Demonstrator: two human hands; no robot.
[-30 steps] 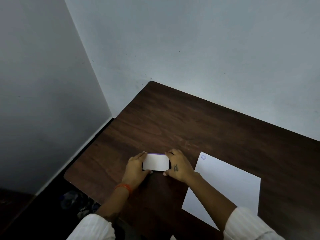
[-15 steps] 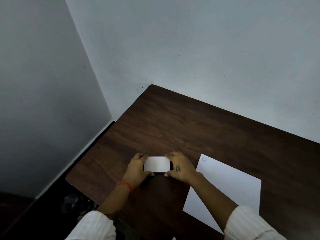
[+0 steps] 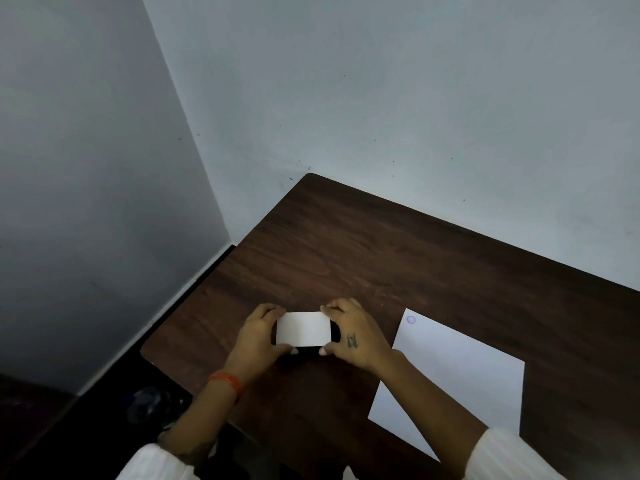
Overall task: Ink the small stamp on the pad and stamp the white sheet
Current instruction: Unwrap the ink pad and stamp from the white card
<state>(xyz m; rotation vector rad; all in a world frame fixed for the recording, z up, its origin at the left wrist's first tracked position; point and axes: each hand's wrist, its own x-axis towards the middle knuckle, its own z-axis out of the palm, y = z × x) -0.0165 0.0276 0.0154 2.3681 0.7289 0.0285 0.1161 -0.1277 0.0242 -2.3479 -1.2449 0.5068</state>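
The dark wooden tabletop (image 3: 398, 265) carries the white sheet (image 3: 457, 379) to my right, one round stamp mark (image 3: 410, 319) at its far corner. My left hand (image 3: 258, 336) and right hand (image 3: 353, 336) grip the ends of the white-lidded ink pad (image 3: 303, 328), seemingly shut. The small stamp isn't visible. I judge I'm handling the lid; next comes finding the stamp.
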